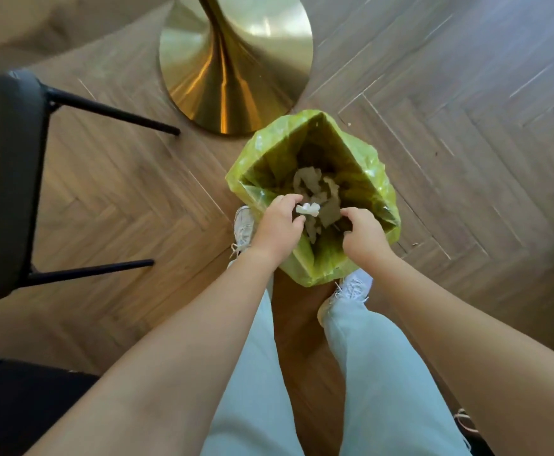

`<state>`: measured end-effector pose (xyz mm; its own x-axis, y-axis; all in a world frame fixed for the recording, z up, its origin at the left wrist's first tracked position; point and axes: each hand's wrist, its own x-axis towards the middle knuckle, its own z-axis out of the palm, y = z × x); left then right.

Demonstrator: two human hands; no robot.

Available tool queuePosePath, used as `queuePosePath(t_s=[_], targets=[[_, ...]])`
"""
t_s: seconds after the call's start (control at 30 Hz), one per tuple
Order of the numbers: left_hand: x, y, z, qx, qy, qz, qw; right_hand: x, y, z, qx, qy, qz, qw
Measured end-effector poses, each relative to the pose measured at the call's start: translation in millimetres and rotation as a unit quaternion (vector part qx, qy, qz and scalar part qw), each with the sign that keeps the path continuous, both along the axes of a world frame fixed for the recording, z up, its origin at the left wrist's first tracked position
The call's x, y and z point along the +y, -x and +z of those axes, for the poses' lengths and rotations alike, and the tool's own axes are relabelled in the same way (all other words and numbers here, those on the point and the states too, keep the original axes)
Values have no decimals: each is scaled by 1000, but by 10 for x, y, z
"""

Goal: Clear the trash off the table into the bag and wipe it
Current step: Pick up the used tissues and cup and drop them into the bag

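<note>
The bag (361, 166) is seen from straight above at the centre of the frame, its mouth stretched into a rough square over a bin and turned up toward the camera, one corner aimed at the top of the frame, the opposite corner at the bottom, between the feet. Its long axis runs down, away from the lens. Crumpled paper (315, 189) is piled deep inside it, grey-brown in the shadow.

Both hands are held over the lower half of the opening. A small white scrap (308, 209) is pinched by the left hand (277, 225) between thumb and curled fingers, just above the pile, its long side lying roughly left to right. The right hand (363, 233) is kept close beside it, fingers curled downward over the mouth; whether anything is held in it cannot be told.

Around the bag: a gold pedestal base (236, 60) is planted at the top centre, nearly touching the bag's far corner. A dark chair (2, 179) is placed at the left edge, two thin black legs reaching right across the herringbone wood floor (466, 126). White shoes are seen either side of the bag's near corner, the left shoe (244, 227) partly hidden behind the left wrist, the right shoe (351, 287) tucked under the bag's edge. Pale trousers (384, 373) fill the bottom centre. The near rim is partly covered by the two hands.
</note>
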<state>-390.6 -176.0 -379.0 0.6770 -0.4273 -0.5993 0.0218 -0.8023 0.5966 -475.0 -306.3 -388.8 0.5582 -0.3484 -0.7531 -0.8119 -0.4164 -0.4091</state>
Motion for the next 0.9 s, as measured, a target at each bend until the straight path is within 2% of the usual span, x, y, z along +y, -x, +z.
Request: queuePosePath(t_s=[0.17,0.37,0.57,0.7,0.8,0.9], targets=[[52,-4,338,-1,-5,-14,1000,-114,-29,309,-21,12,18,1000],[188,129,1294,-100,29,10,995,-109,-218,1242,-124,32,89,988],[425,212,2472,-217,119,50,968,-82,-526,2373,-283,50,154,945],[603,-59,3017,-200,163,126,958,20,-916,3037,-391,70,155,905],[704,-445,3288,-248,147,162,944,124,-1268,3411,-449,95,156,875],[812,-932,3439,-302,114,154,934,225,-1646,3622,-472,101,172,859]])
